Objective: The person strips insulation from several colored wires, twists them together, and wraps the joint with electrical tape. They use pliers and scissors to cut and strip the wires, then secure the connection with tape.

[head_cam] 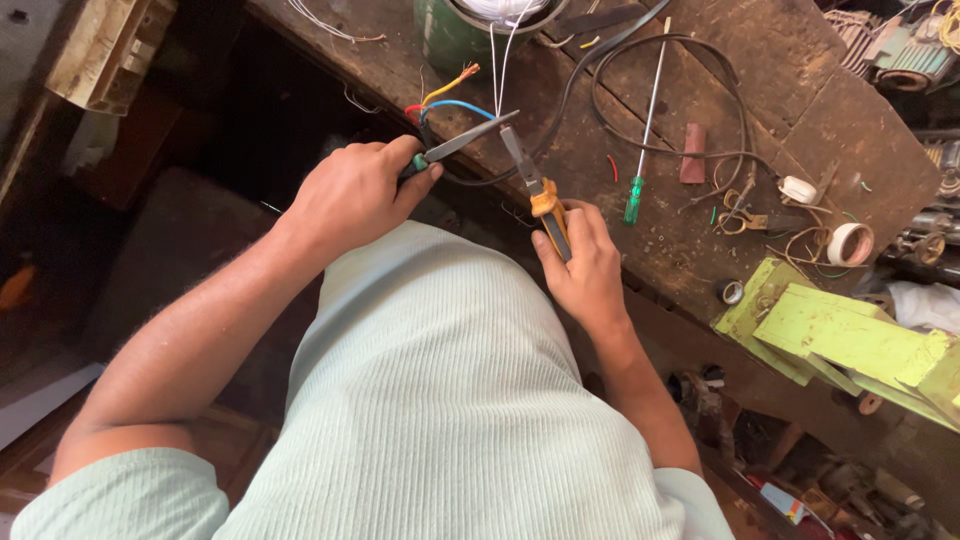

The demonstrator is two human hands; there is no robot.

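- Orange-handled pliers (540, 200) are in the right hand (585, 265), grip closed around them.
- Left hand (350, 195) grip pinches green-handled pliers (455, 143) at coloured wires (445, 100).
- Green screwdriver (643, 125) and black cable (690, 100) lie near on the wooden surface (800, 110).

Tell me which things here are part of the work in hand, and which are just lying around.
In hand:
left hand
green-handled pliers
right hand
yellow-handled pliers
coloured wires

Lying about:
green screwdriver
tape roll
black cable loop
green painted wooden pieces
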